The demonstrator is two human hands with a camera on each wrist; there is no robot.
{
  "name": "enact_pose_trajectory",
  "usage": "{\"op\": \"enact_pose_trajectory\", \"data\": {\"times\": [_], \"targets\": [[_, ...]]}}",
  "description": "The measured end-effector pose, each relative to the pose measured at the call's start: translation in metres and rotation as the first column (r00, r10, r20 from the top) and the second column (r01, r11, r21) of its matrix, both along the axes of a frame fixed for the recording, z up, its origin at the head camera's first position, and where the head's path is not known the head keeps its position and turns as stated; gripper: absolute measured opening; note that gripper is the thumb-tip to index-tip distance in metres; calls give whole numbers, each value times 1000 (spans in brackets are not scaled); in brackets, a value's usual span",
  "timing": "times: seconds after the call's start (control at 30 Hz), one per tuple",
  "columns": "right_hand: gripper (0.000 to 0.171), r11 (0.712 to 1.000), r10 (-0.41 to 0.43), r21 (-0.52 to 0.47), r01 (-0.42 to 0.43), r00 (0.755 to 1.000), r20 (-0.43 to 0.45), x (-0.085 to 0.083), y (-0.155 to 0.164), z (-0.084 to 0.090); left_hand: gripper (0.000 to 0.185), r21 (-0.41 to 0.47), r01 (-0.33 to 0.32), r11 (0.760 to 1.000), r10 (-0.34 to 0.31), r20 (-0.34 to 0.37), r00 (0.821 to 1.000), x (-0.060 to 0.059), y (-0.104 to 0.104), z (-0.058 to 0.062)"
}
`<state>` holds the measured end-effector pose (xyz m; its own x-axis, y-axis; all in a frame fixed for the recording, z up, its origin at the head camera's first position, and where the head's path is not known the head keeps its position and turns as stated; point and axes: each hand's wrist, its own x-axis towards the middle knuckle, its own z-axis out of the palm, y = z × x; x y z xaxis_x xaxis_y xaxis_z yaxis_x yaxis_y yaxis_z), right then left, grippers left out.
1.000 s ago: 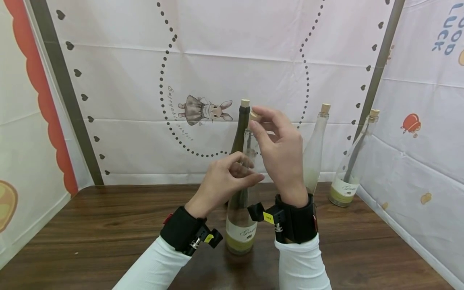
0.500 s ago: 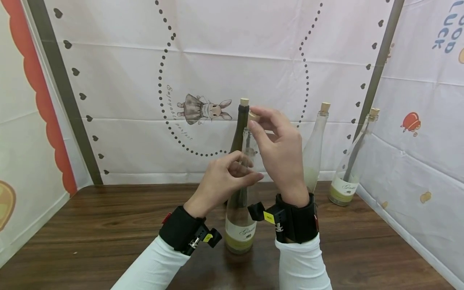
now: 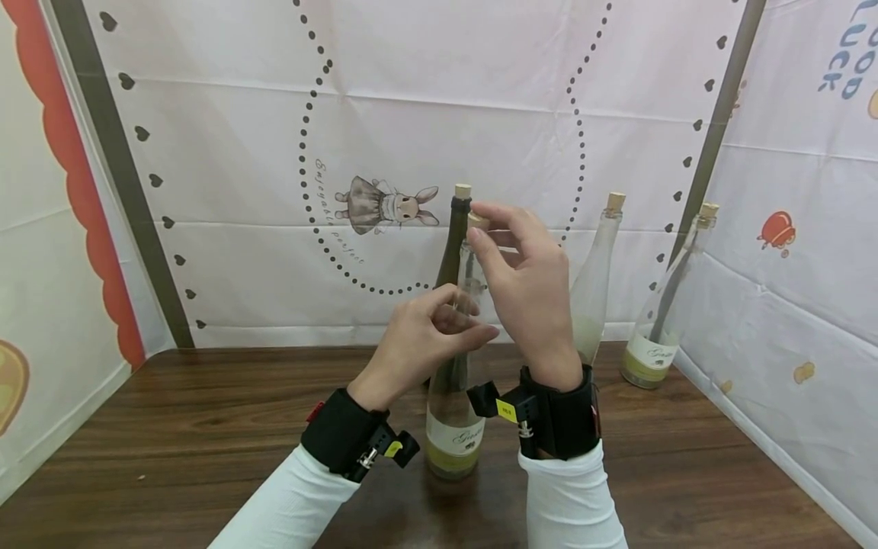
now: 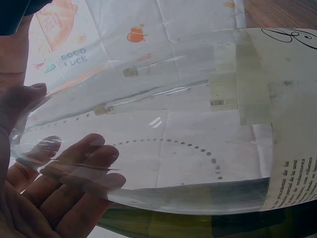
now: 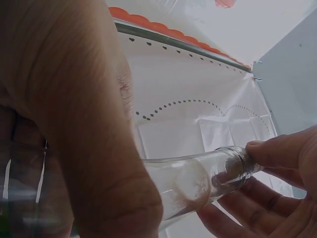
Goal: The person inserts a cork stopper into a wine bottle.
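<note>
A clear glass bottle (image 3: 456, 442) with a white and green label stands upright on the table. My left hand (image 3: 418, 335) curls round its neck; in the left wrist view the fingers (image 4: 74, 183) show through the glass. At the bottle's mouth, a cork (image 3: 478, 222) is pinched between the thumb and fingers of my right hand (image 3: 531, 282). The right wrist view shows the right fingertips right at the glass rim (image 5: 240, 161), with the cork mostly hidden behind them. The left thumb (image 5: 99, 134) fills the near side of that view.
Just behind stands a dark green bottle (image 3: 453, 255) topped with a cork (image 3: 463, 191). To the right are two more corked clear bottles, one frosted-looking (image 3: 593, 286) and one labelled (image 3: 655, 351). White printed cloth (image 3: 507, 152) walls the wooden table (image 3: 226, 427).
The right hand and its cork have shifted slightly left over the bottle's mouth. The left hand keeps its hold on the neck, and the bottles stay in place.
</note>
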<state>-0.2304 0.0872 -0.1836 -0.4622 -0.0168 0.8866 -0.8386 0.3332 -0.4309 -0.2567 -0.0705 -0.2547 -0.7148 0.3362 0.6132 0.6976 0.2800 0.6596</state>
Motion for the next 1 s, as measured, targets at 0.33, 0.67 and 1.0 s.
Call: {"op": "enact_pose_trajectory", "data": {"times": [0.33, 0.67, 1.0], "targets": [[26, 1000, -10, 6, 10, 999, 34, 1, 0, 1, 28, 0, 5, 1000, -5, -7, 1000, 0, 1, 0], [24, 1000, -3, 13, 2, 999, 49, 1, -1, 0, 28, -5, 3, 1000, -3, -25, 1000, -1, 1, 0], [25, 1000, 17, -10, -16, 998, 68, -1, -5, -2, 28, -8, -11, 1000, 10, -35, 999, -2, 1, 0]]}}
